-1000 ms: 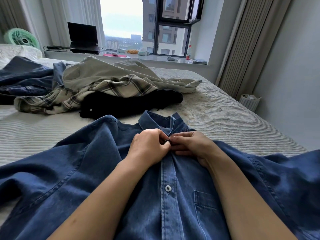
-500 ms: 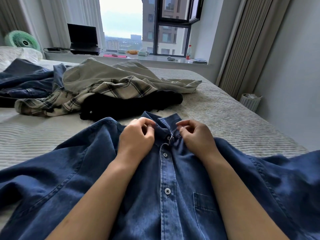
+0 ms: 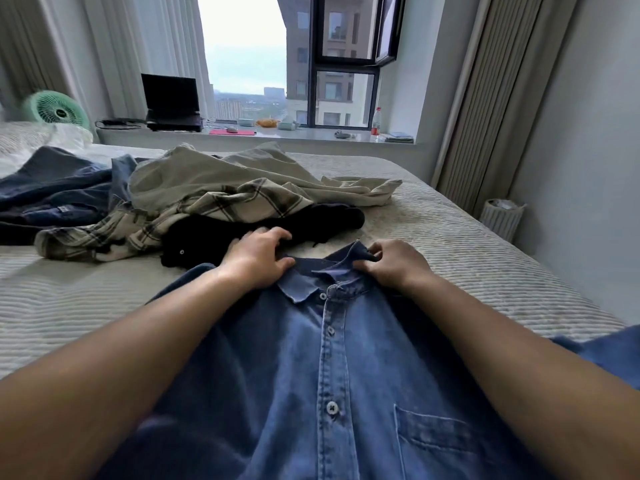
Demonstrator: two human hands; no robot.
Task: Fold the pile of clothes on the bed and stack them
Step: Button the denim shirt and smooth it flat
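Both hands have slid apart from the placket to the collar ends of the denim shirt, which lies buttoned, front up, on the bed. Left hand grips the left shoulder edge with curled fingers; right hand pinches the right collar point. Beyond sit a black garment, plaid shirt and beige garment.

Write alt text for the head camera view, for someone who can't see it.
Two bare hands grip the collar of a blue denim shirt spread button-side up on a bed: the left hand at the collar's left side, the right hand pinching its right side. Beyond them lies an unfolded pile of plaid, beige, black and navy clothes, below a window.
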